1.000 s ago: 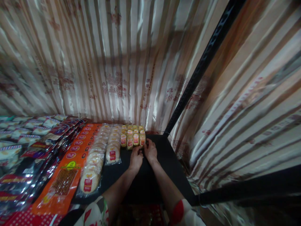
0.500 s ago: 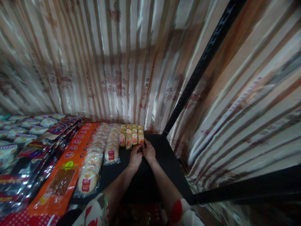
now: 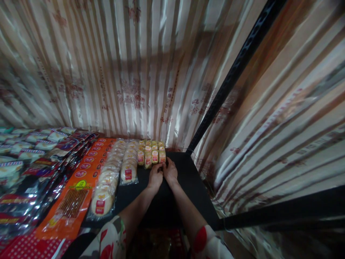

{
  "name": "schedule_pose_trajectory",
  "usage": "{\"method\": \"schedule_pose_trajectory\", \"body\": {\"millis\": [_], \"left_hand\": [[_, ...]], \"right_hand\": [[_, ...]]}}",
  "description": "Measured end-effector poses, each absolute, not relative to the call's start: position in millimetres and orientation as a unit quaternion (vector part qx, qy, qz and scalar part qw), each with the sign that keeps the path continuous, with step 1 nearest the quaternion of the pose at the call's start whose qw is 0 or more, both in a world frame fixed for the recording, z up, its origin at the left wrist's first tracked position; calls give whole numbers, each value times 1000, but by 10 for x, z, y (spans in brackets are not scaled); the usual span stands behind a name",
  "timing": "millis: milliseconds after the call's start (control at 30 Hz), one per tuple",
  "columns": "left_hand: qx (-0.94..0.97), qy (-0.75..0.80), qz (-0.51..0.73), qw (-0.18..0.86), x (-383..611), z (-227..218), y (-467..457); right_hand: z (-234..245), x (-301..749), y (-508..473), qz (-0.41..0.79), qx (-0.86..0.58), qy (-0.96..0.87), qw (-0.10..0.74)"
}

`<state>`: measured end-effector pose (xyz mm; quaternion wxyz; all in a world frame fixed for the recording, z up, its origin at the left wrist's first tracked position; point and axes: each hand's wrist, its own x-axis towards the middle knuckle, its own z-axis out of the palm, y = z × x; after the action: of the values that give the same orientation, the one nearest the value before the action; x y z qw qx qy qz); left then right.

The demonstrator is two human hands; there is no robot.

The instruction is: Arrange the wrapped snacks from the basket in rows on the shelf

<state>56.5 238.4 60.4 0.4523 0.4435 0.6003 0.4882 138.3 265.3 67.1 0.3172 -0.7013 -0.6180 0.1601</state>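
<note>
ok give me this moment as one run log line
left hand: at front-right small yellow packet, grip unclear | right hand: same | to its left: clear-wrapped round cakes | surface: black shelf

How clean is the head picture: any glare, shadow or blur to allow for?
Head view: dim overall; a broad shadow crosses the back curtain; glare flecks the dark glossy packs; the left side looks smeared; between the hands and small yellow packs, too soft to confirm contact.
</note>
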Motion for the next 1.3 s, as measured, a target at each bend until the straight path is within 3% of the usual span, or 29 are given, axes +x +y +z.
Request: {"method": "schedule_pose_trajectory", "body": {"millis": [200,467,1067,1167,1300], "left_hand": [[439,619,473,448,557,629,2310],[471,641,422,436,482,718,1986],[606,597,402,339,173,667,497],[630,588,373,344,121,527,250],[642,628,283,337,-32,241,54]], "right_hand": [[635,1360,2489,145,-701,-595,365],[703,1271,2042,163,-697,-605,349],[558,1102,529,167,-606,-665,404],[425,1100,294,175,-606,-681,373],[240,1161,152,184,-643,-695,262]]}}
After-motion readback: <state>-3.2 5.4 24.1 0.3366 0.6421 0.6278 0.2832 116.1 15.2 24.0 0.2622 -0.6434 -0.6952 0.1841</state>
